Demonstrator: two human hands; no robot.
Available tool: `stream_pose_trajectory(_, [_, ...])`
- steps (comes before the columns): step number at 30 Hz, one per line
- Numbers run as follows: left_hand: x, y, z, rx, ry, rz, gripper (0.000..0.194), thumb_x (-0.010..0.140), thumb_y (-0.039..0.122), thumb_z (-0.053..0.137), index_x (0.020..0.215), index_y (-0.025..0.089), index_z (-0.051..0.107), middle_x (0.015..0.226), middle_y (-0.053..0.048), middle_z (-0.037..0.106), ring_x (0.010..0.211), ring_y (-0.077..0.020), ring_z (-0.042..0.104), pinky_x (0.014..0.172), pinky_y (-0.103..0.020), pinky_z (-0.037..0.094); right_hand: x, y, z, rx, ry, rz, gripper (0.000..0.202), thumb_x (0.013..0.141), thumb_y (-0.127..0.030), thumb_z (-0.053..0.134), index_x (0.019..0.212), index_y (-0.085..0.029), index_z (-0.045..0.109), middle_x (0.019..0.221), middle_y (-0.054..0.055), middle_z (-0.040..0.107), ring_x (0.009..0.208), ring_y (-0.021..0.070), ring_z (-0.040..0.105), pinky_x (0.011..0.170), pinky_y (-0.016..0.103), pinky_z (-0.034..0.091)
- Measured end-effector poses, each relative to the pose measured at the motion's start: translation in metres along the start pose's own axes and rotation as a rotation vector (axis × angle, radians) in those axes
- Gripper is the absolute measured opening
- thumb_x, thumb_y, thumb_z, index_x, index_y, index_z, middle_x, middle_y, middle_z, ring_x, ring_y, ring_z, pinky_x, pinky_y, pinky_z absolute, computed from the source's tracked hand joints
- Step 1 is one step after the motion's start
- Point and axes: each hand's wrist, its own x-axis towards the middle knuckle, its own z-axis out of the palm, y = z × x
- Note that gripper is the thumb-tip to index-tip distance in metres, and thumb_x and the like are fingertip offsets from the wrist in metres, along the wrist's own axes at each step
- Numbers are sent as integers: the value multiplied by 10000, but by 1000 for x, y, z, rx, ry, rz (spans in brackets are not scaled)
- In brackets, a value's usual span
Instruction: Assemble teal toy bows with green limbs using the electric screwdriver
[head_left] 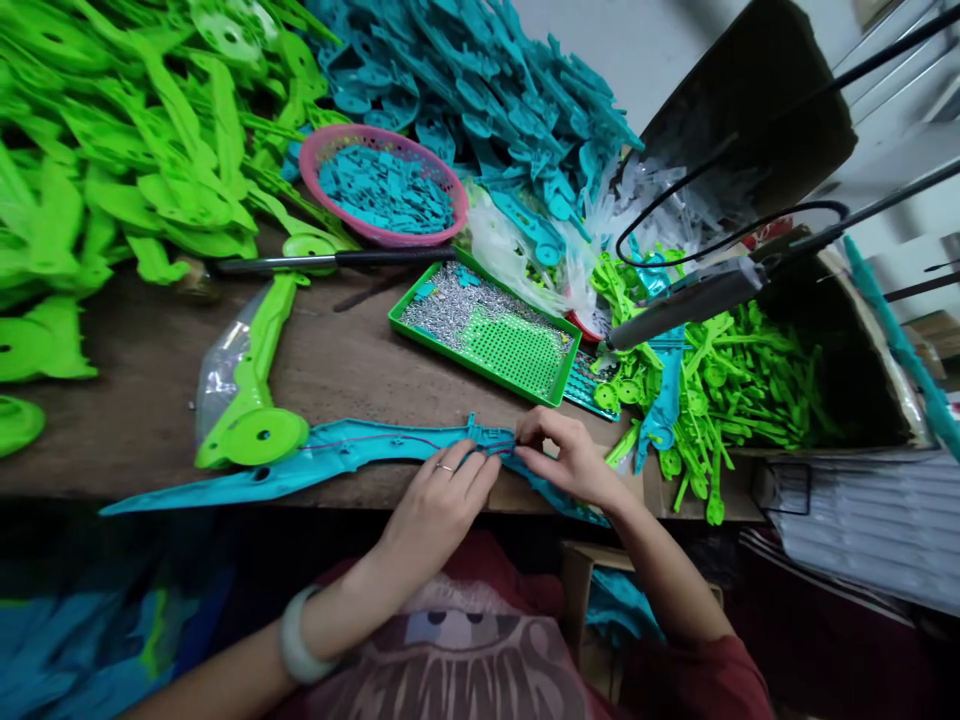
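Note:
A long turquoise plastic shell piece (375,440), pointed at its left end, lies along the table's near edge. A thin dark reddish wire (424,441) runs inside it toward my hands. My left hand (450,490), with a ring on one finger, is closed over the shell, its fingertips pressing at the wire. Just to its right, my right hand (562,455) pinches at the wire with thumb and forefinger. The fingers partly hide the pinched spot. A lime-green piece with a round disc (262,437) and a clear part (225,370) rests against the shell's left part.
Heaps of lime-green pieces (172,130) and turquoise pieces (480,70) fill the back. A pink basket (307,165) holds small turquoise parts. A green tray (480,372) contains screws. A grey electric screwdriver (686,305) hangs at right, near an open carton (862,370).

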Motion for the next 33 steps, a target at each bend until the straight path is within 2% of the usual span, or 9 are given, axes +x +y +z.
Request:
stream_pose_trajectory(2, [1, 0, -2, -9, -3, 0, 292, 969, 87, 447, 1186, 82, 643, 982, -114, 668, 1044, -289, 603, 879, -416, 516, 1, -1, -7, -77, -92, -18, 60, 982, -213, 509, 977, -195, 566, 904, 34, 592, 798, 143, 562, 730, 266, 502])
stream_pose_trajectory(5, [5, 2, -5, 31, -54, -22, 361, 944, 72, 480, 1280, 70, 610, 982, -128, 651, 1019, -298, 600, 851, -418, 525, 0, -3, -13, -274, -181, -96, 169, 1006, -159, 434, 1074, -184, 586, 1016, 81, 591, 921, 170, 571, 810, 290, 513])
stream_pose_trajectory(12, [18, 5, -7, 62, -143, -128, 276, 889, 65, 570, 1137, 91, 688, 947, -138, 611, 936, -306, 593, 755, -408, 554, -1, 3, -7, -721, -184, -307, 186, 1008, -122, 417, 1021, -180, 593, 1013, 92, 611, 882, 202, 518, 775, 311, 482])
stream_pose_trajectory(15, [19, 4, -7, 38, -115, -117, 197, 888, 78, 590, 1048, 104, 701, 931, -131, 603, 924, -304, 586, 739, -400, 557, -3, 7, -4, -732, -181, -267, 190, 1000, -103, 412, 994, -188, 582, 999, 90, 589, 868, 198, 520, 745, 302, 474])
stream_pose_trajectory(19, [16, 1, -9, -2, -71, -108, 178, 895, 105, 610, 1054, 91, 691, 968, -137, 602, 932, -300, 579, 756, -405, 559, -2, 6, -10, -376, -186, -181, 65, 976, -147, 501, 982, -192, 547, 1057, 83, 556, 944, 167, 562, 819, 272, 500])
stream_pose_trajectory(21, [14, -1, -10, -23, -68, -93, 198, 915, 129, 600, 1088, 81, 683, 1003, -138, 612, 968, -298, 579, 791, -402, 556, 0, 3, -13, -297, -212, -156, 73, 961, -125, 507, 969, -194, 530, 1041, 75, 561, 956, 167, 571, 847, 279, 501])
stream_pose_trajectory(25, [11, -4, -9, -59, -80, -71, 238, 941, 153, 576, 1142, 67, 670, 1054, -139, 638, 1032, -295, 574, 840, -400, 542, 3, -4, -10, -483, -246, -129, 158, 951, -68, 461, 1009, -191, 542, 990, 74, 558, 926, 197, 545, 833, 317, 506])
stream_pose_trajectory(29, [9, -5, -9, -65, -99, -52, 246, 943, 158, 577, 1153, 68, 669, 1082, -135, 659, 1049, -294, 575, 841, -399, 527, 4, -12, 5, -752, -227, -101, 230, 955, -28, 418, 1081, -142, 573, 1136, 136, 553, 976, 218, 560, 883, 339, 522])
stream_pose_trajectory(33, [7, -5, -10, -60, -72, -67, 252, 951, 160, 565, 1163, 70, 668, 1085, -136, 671, 1052, -287, 585, 865, -400, 511, 8, -16, 14, -984, -212, -139, 166, 941, -43, 471, 979, -109, 618, 1173, 192, 570, 984, 262, 572, 808, 356, 531])
